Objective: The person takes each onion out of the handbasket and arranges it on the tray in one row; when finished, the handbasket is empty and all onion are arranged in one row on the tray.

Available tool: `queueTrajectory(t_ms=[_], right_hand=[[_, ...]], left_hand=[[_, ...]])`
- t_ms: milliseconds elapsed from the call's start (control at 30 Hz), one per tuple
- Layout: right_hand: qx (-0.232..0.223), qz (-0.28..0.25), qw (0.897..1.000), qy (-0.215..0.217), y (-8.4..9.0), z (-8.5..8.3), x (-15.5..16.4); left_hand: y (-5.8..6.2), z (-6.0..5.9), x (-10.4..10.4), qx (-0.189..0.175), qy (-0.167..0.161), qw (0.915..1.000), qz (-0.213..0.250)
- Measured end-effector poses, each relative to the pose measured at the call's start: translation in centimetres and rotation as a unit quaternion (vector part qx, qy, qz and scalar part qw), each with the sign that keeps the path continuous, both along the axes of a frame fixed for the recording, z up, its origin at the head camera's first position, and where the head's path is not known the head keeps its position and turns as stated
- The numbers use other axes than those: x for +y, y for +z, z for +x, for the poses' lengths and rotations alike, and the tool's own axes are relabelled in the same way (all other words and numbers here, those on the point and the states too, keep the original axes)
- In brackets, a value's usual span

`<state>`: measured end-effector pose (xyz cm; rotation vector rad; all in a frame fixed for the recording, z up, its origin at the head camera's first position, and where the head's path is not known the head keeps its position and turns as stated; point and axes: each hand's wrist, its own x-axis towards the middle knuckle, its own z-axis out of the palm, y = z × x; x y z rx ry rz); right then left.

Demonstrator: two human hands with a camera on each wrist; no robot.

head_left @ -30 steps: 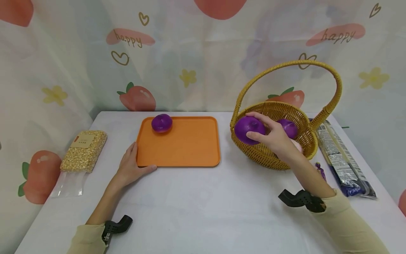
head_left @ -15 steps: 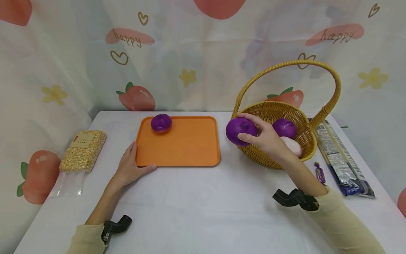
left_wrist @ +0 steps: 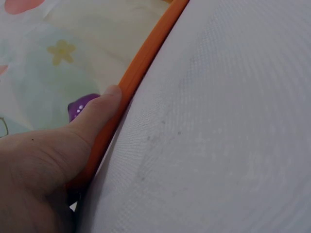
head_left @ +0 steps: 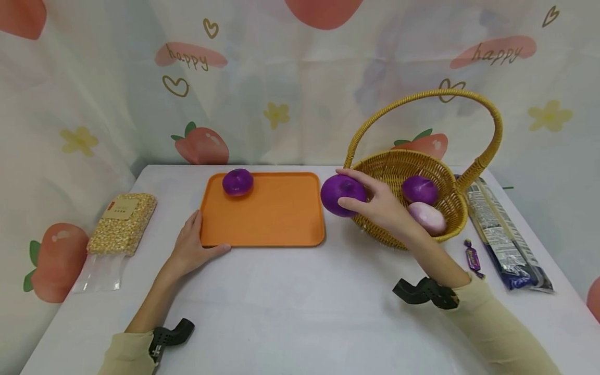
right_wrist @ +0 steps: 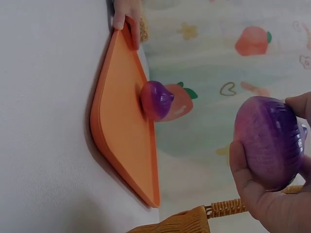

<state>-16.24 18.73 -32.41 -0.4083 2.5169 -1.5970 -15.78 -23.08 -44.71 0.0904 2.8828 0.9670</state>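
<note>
**Fingers carry a second onion toward the tray**

Fingers (head_left: 199,221) of the left hand (head_left: 189,249) lie straight along the near-left corner of the orange tray (head_left: 272,229), thumb pressed to its front rim, steadying it on the white counter (head_left: 290,302). Left of that hand sits a clear bag of kernels (head_left: 123,223). One purple onion (head_left: 238,182) already rests at the tray's far-left corner. To the right, the right hand (head_left: 382,205) grips a larger purple onion (head_left: 342,195), fingers and thumb curled round it, holding it in the air between the tray's right edge and the wicker basket (head_left: 450,219), just outside the basket's rim. In the basket lie another purple onion (head_left: 419,189) and a pale pink onion (head_left: 427,217). Farther right, a wrapped sweet (head_left: 472,257) and a dark packet (head_left: 503,234) lie on the counter.

By the look of it the work is under way: one onion on the tray, one in the hand, two left in the basket. The left wrist view shows little beyond the thumb (left_wrist: 99,114) on the tray rim. The basket floor is hidden behind its wall, so whether more lies there cannot be told; the packet's print is too small to read.
</note>
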Motion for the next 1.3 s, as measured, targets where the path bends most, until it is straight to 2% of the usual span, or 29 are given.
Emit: queueTrajectory(t_ms=[433,833,1300], right_hand=[[-0.014,-0.002,1.000,-0.002,-0.6,-0.7,-2.0],[-0.020,-0.040,0.999,-0.002,-1.8,-2.0,-4.2],[-0.011,-0.019,1.000,-0.016,-3.3,-4.2,-6.1]], left_hand=[[-0.2,0.0,-0.1,0.008,-0.003,1.0000,0.002],[0.0,0.1,-0.2,0.000,0.000,1.0000,-0.001],[0.0,-0.1,-0.2,-0.001,-0.004,1.0000,0.003]])
